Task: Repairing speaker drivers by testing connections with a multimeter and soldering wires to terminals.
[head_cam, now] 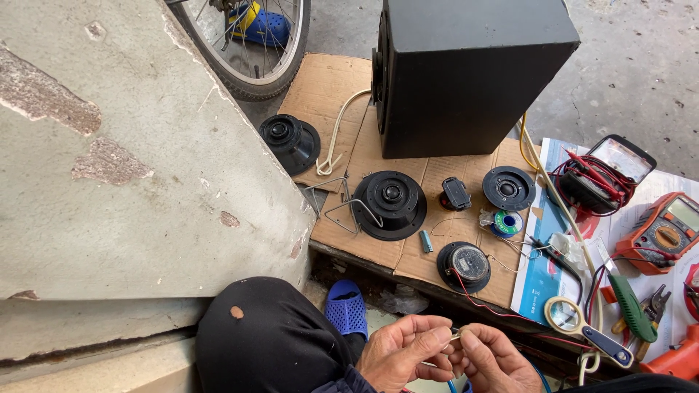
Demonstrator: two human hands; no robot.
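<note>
We are looking down at our two hands at the bottom edge of the view, fingertips meeting over our lap. Our left hand is curling its fingers in, its grip closing on a small pale piece at the fingertips, too small for us to tell what it is. Our right hand is pinching the same piece from the other side, thumb and forefinger pressing together just beside the left fingertips. A thin red wire is running from near our fingers up to a small round speaker that is lying face down on the flattened cardboard, close above our hands. On that cardboard a larger black speaker driver is sitting left of the middle, with a bent wire stand touching its left side, and a smaller round driver is lying to the right. A tall black speaker cabinet is standing upright at the back of the cardboard. To the right, on printed paper, an orange multimeter and a magnifying glass with a blue handle are lying well apart. A blue sandal is showing beside our dark-clad knee, and a bicycle wheel is standing at the top left.
</note>
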